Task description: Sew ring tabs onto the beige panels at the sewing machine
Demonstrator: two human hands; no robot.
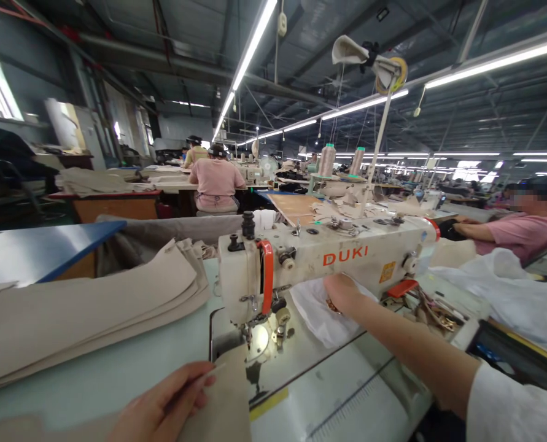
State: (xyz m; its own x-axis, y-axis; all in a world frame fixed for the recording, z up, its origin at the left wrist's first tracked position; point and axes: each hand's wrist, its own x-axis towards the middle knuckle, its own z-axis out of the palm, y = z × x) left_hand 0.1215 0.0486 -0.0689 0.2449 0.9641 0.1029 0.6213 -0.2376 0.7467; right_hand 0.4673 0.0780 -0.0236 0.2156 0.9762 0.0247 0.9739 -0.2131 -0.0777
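My left hand (174, 399) is at the front, with thumb and fingers pinched on a beige fabric piece (229, 399); a narrow pale edge shows at the fingertips. One end of that piece reaches toward the needle area of a white sewing machine (301, 252) marked DUKI. My right hand (344, 294) reaches under the machine's arm into a white plastic bag (317, 313) lying on the bed. Small gold-coloured pieces (332, 306) show beside its wrist. The right fingertips are hidden in the bag and behind the machine.
Stacked beige fabric panels (93, 313) lie at the left. Scissors and small tools (439, 313) sit in a tray at right, near another white plastic bag (508, 288). Thread cones (327, 161) stand behind the machine. A person in pink (522, 227) sits at right; others work ahead.
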